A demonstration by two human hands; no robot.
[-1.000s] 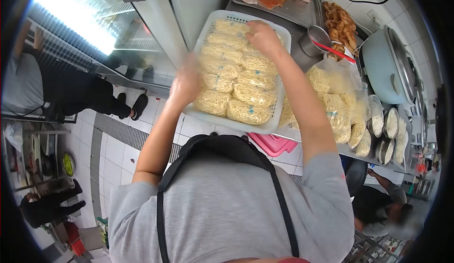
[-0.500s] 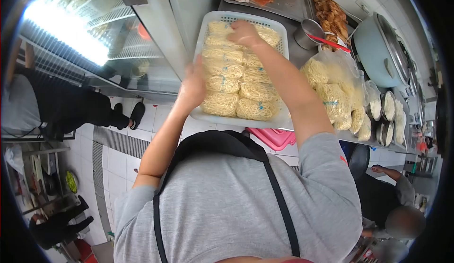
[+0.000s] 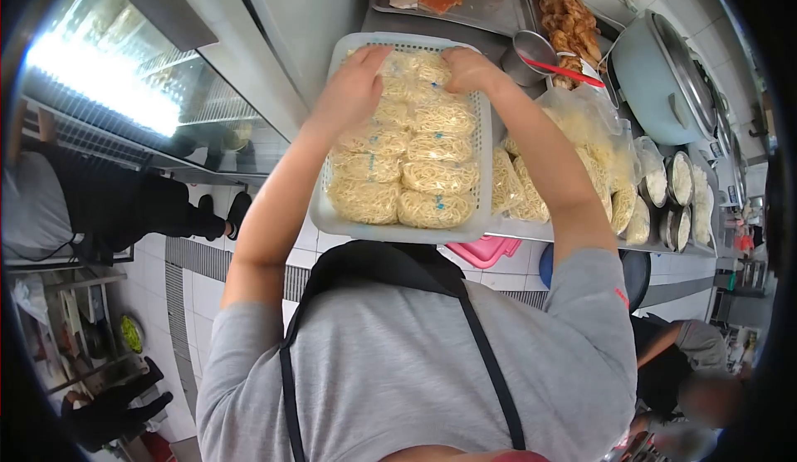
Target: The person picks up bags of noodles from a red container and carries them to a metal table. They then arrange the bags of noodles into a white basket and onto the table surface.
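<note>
Noodle bundles point(image 3: 432, 176), pale yellow and individually wrapped, filled a white perforated basket point(image 3: 398, 231) at centre, near the counter's near edge. Left hand point(image 3: 353, 88) rested on the far-left bundles with fingers bent downward. Right hand point(image 3: 469, 70) lay on the far-right bundles, fingers curled and their tips hidden. Whether either hand gripped a bundle could not be determined.

Right of the basket, a clear plastic bag point(image 3: 581, 138) held more noodles and was partly covered by the right forearm. Farther off, a metal tray point(image 3: 490, 14) carried orange-brown meat pieces, cut off by the frame's top edge. A metal cup point(image 3: 525, 51) held a red utensil. A pale blue cooker point(image 3: 656, 80) stood at far right.

Blue marks on the bundle wrappers were too small to read.
</note>
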